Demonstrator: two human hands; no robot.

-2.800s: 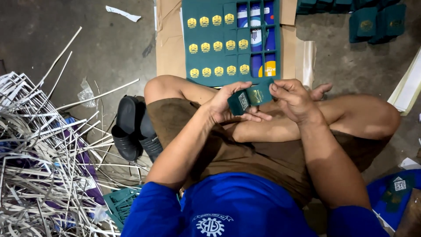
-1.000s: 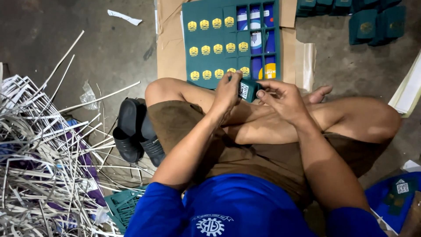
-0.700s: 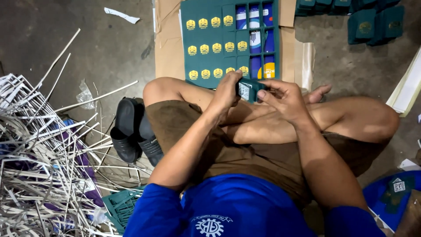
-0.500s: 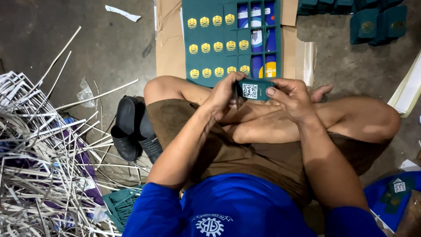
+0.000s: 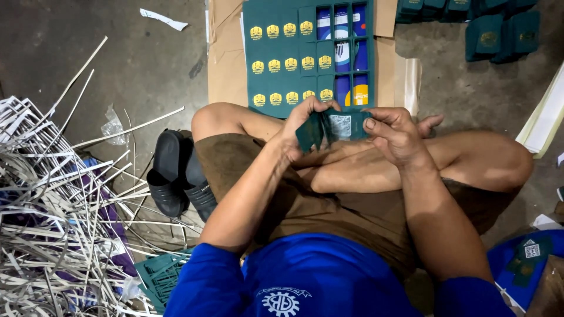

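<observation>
Your left hand and right hand both gripped a small green card box | box held above your crossed legs | printed green sheet lay just beyond on the floor.

Dusty grey concrete floor

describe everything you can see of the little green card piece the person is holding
The small green card piece is thin, dark teal printed cardboard, partly folded: a flap hangs bent at its left end, and the flatter face carries a pale printed square patch. It is held up in the air above the crossed legs, just in front of the larger printed sheet. The left hand pinches the folded end; the right hand grips the other end with thumb on top.
</observation>
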